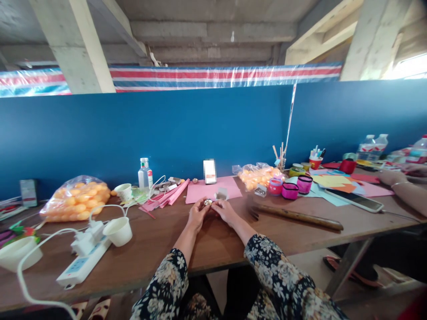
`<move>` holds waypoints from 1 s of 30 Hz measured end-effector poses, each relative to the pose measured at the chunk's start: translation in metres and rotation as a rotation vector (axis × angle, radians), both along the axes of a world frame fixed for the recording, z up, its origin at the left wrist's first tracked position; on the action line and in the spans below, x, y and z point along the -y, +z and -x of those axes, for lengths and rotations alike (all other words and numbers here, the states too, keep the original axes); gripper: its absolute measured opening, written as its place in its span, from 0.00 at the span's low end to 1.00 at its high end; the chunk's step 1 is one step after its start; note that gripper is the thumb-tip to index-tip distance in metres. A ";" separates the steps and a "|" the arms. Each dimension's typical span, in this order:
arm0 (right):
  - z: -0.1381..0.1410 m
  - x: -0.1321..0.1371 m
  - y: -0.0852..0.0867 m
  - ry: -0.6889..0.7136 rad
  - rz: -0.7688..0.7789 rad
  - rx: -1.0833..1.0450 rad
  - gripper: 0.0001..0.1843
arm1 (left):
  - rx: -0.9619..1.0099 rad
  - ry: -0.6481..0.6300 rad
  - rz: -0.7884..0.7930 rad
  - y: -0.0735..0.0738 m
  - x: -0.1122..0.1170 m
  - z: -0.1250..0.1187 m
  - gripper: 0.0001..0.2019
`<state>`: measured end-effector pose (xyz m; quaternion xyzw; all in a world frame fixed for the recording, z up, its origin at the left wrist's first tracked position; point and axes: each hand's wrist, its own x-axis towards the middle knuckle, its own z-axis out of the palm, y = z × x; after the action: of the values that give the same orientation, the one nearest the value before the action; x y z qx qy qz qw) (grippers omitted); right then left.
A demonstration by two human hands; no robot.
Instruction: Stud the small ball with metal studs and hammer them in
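Between the fingertips of both my hands is a small, shiny, round metal piece [208,202]; its exact kind is too small to tell. My left hand [197,214] is closed on its left side, fingers bent. From the right, my right hand [225,210] pinches at it with thumb and fingers. Just beyond them, a pink sheet of paper [196,192] lies flat on the brown table, with a small greyish open box [221,194] on its near edge. A hammer [296,215] with a wooden handle rests to the right of my right hand.
A power strip [85,262], white cups [118,231] and a bag of orange balls [78,200] are on the left. Rolled pink paper [170,195] lies nearer the middle. Rightward are pink pouches [290,190], a phone [353,200] and another person's arm [408,193]. A blue partition [167,124] stands behind.
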<state>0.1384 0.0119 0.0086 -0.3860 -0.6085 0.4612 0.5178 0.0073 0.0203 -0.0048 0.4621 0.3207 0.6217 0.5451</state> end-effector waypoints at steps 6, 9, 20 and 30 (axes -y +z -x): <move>0.001 -0.004 -0.006 0.022 -0.026 -0.016 0.14 | 0.028 -0.010 0.009 0.000 0.000 0.000 0.27; 0.001 -0.004 -0.006 0.034 -0.029 -0.039 0.13 | 0.025 -0.015 0.010 0.001 0.001 0.000 0.26; 0.000 -0.007 -0.008 0.005 -0.019 0.012 0.14 | 0.026 -0.003 0.008 0.001 0.001 0.000 0.26; 0.000 -0.003 -0.001 0.007 0.001 0.009 0.14 | -0.009 0.005 -0.015 -0.001 0.000 0.000 0.26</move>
<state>0.1384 0.0147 0.0071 -0.3862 -0.6117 0.4617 0.5134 0.0076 0.0206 -0.0056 0.4683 0.3198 0.6234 0.5384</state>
